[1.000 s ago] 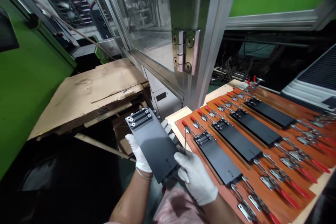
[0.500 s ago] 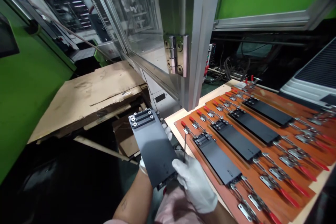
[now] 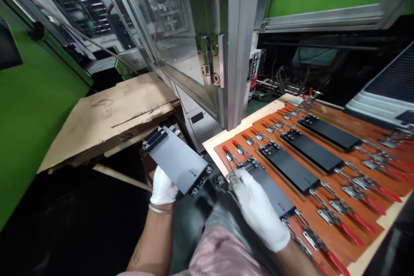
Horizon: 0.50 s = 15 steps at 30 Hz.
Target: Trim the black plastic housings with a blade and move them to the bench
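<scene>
A flat grey rectangular panel (image 3: 179, 159), with black strips and round metal fittings at its ends, is tilted in the air left of the board. My left hand (image 3: 163, 187), in a white glove, is closed on it from underneath, so most of its fingers are hidden. My right hand (image 3: 255, 207), also gloved in white, is closed beside the board's left edge. A thin dark rod (image 3: 230, 166) sticks up from its fingers; what kind of tool it is does not show. Partly behind this hand lies the nearest clamped panel (image 3: 274, 192).
An orange fixture board (image 3: 237, 157) carries several dark panels (image 3: 289, 167) between red-handled toggle clamps (image 3: 347, 233). A framed glass door (image 3: 241, 51) hangs above its left corner. Cardboard (image 3: 123, 99) covers a stand at left. Green machine panels (image 3: 29, 116) flank the space.
The panel has moved left and up in my left hand and turned, showing its near-end fittings. My right hand has come off the panel and shifted right, towards the board.
</scene>
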{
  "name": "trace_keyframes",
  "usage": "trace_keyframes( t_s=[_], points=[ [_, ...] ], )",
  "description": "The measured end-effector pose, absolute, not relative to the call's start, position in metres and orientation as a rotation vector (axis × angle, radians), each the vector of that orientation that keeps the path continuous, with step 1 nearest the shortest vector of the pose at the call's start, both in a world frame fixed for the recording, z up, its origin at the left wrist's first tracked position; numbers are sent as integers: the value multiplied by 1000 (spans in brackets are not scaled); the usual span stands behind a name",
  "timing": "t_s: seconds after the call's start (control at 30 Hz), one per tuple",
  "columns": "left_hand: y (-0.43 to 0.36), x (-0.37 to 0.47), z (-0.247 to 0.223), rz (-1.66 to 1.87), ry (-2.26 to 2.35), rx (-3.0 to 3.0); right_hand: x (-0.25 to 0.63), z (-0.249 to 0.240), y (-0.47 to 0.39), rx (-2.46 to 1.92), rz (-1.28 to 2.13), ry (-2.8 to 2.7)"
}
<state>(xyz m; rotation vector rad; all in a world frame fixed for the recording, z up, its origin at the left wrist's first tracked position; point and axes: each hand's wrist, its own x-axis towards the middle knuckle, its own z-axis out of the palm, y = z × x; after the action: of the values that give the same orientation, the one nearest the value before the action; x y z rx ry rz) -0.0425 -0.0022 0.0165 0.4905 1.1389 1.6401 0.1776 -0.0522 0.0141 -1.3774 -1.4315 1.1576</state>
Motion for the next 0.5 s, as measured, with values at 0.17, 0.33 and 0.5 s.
trace_keyframes(
  t_s=[0.17,0.33,0.5],
  points=[
    [-6,-63,15,1672,1102,480,184,8,-61,-1342,942,-1849],
    [-7,-66,6,1746,1028,427,181,4,-64,-1410,735,-1922],
    [-3,-68,2,1790,991,417,179,6,-65,-1363,857,-1925]
  ],
)
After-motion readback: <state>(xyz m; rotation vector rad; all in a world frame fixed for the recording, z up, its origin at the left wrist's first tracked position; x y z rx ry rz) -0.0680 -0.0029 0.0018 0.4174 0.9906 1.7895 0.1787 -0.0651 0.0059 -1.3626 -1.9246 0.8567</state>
